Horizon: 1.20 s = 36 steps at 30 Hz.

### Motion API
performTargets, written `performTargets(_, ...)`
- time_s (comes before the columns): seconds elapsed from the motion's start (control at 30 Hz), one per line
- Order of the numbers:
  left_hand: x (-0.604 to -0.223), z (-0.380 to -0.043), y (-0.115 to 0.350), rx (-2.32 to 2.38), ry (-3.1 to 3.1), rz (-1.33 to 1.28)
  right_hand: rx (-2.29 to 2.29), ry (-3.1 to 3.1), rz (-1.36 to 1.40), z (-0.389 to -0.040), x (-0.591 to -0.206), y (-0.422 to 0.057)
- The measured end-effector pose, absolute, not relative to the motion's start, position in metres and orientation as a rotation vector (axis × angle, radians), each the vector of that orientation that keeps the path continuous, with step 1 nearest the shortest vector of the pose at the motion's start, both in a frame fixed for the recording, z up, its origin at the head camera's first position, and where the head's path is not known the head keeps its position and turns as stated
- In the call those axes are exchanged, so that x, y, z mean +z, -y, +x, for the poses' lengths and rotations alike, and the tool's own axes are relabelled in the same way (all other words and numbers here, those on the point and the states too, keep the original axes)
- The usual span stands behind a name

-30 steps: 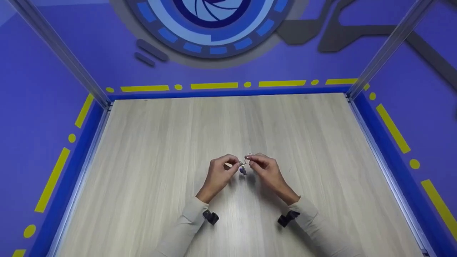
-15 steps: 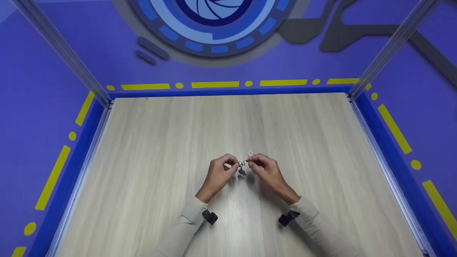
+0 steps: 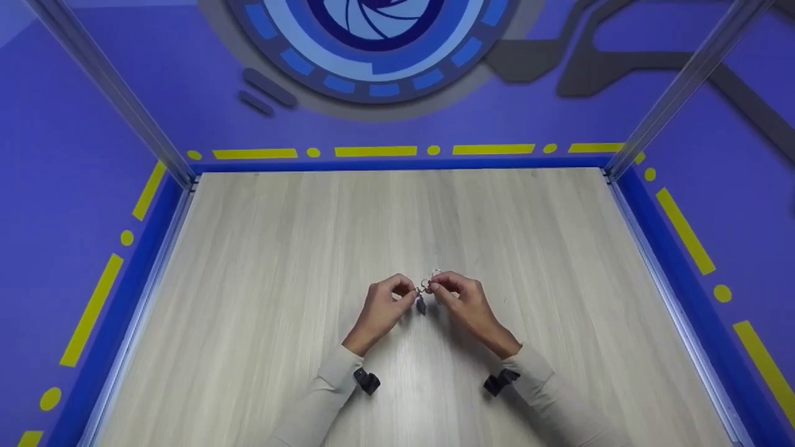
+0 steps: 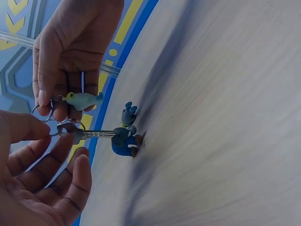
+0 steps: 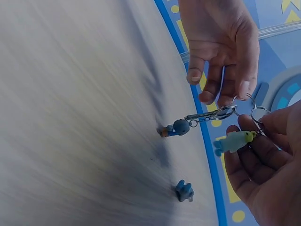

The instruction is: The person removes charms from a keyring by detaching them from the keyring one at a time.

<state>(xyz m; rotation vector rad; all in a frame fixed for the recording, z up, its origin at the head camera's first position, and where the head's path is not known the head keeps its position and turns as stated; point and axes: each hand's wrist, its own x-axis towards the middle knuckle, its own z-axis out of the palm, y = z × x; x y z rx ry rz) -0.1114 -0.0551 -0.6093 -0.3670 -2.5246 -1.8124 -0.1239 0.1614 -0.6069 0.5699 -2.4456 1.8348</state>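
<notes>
So the thing in play was a keyring (image 3: 425, 284) with a metal key (image 4: 96, 134) on it, held up in the air with the wood tabletop (image 3: 298, 261) below the key. The left hand (image 3: 383, 306) had its thumb and finger pinched on the key-side ring (image 5: 254, 100) right by the key's head, and the right hand (image 3: 464, 306) was pinching the charm-side ring (image 5: 260, 107) just past that head, next to the pale charm (image 4: 83, 100). A blue charm (image 4: 123, 146) showed at the key's tip, with a second blue charm (image 4: 129, 114) near the tip too in the left wrist view — couldn't tell what that one hung from. My guess was the whole lot was light: key and rings stiff and a bit slick, charms rubbery or plastic, and the thin chain (image 5: 205, 119) beside the key likely the weakest bit. I'd have gripped the rings by the key's head, since tugging a charm would probably just set everything swinging. Branding? Nothing readable — any stamp on the key was too small to make out, and the wall (image 3: 186, 105) beyond the key had yellow dashes and shapes, no lettering I could see.
</notes>
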Motion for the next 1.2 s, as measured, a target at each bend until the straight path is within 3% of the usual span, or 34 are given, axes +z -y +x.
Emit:
performTargets(0.8,-0.6064,-0.1141,0.0483,-1.545,2.546,-0.489,1.604,2.478,0.674,-0.1284,-0.6071,-0.1676)
performTargets(1.2,-0.6078,-0.1099,0.0455,-1.814,2.354,-0.32,1.547,2.31,0.687,-0.1235,-0.6086,-0.1675)
